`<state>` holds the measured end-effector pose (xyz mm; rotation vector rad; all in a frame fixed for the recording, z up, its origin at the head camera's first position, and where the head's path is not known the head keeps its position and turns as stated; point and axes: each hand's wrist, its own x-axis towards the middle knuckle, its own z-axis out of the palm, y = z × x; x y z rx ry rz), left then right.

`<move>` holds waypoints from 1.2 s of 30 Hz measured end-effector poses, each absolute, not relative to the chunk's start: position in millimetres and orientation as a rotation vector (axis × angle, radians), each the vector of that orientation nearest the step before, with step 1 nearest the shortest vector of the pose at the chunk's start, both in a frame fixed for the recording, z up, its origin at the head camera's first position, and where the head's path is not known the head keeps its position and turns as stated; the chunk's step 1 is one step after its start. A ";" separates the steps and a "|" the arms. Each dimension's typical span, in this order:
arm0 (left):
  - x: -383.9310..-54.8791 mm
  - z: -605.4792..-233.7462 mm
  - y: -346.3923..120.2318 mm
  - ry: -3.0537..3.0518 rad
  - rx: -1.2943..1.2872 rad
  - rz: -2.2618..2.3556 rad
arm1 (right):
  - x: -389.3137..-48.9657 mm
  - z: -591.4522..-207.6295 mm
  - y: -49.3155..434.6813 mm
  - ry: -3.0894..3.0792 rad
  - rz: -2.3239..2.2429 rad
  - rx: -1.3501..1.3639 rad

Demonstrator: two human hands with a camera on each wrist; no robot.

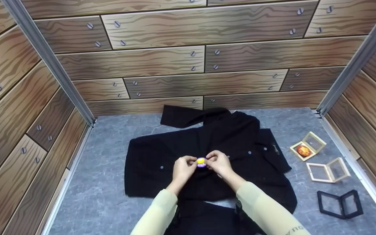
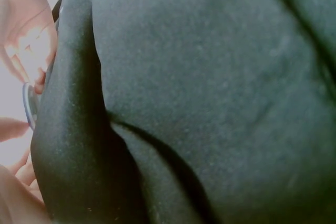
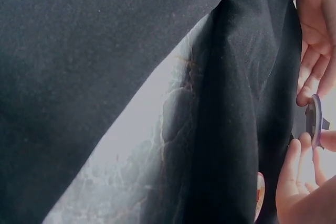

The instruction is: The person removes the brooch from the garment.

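Note:
A small round badge (image 1: 201, 162), purple with a yellow middle, is held between both hands over the black jacket (image 1: 162, 147). My left hand (image 1: 185, 165) pinches its left edge between thumb and fingers. On the opposite edge, my right hand (image 1: 220, 162) grips it in the same way. The badge (image 3: 314, 121) appears edge-on in the right wrist view, with fingertips above and below it. In the left wrist view, black cloth (image 2: 210, 77) hides most of the work, and only a sliver of the badge (image 2: 29, 105) shows. Whether a pin passes through the cloth cannot be seen.
Three small hinged frames stand opened at the right: a gold one (image 1: 305, 148) with an orange round piece inside, a pale one (image 1: 320, 172) and a black one (image 1: 341, 207). Wood-patterned walls (image 1: 175, 60) enclose the grey marbled surface (image 1: 106, 156).

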<state>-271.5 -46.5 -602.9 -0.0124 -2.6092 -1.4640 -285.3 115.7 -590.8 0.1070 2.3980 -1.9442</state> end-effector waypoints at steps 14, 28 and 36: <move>-270.0 -604.1 -47.5 -2.575 -0.061 -1.460 | -283.4 -592.5 119.5 2.364 -1.904 0.077; -268.3 -604.1 -46.9 -2.550 -0.093 -1.519 | -281.8 -591.6 120.7 2.345 -1.908 0.116; -267.5 -605.4 -46.1 -2.555 -0.098 -1.499 | -281.9 -592.2 120.9 2.340 -1.891 0.160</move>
